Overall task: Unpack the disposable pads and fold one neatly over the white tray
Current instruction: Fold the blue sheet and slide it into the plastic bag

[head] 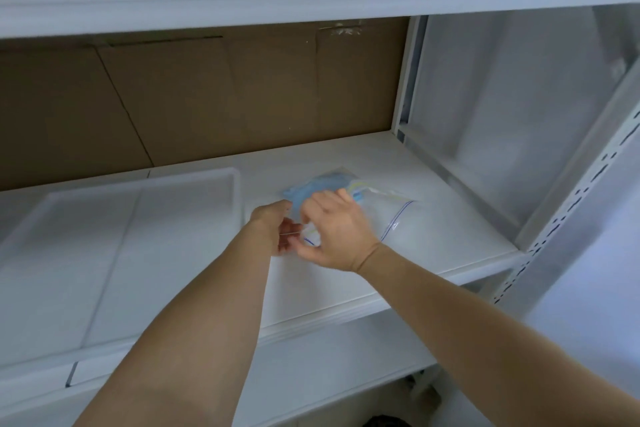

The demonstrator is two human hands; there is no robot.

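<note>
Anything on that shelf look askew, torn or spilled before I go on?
Nothing stands out. The tray sits flat and empty on the shelf. The bag lies beside it, pads still inside, with both the left hand and right hand pinching its near edge. No spill or tear shows.

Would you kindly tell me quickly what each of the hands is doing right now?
Left hand: pinches the near edge of the clear zip bag holding blue pads.
Right hand: fingers curled at the same edge, apparently pinching it.
</note>
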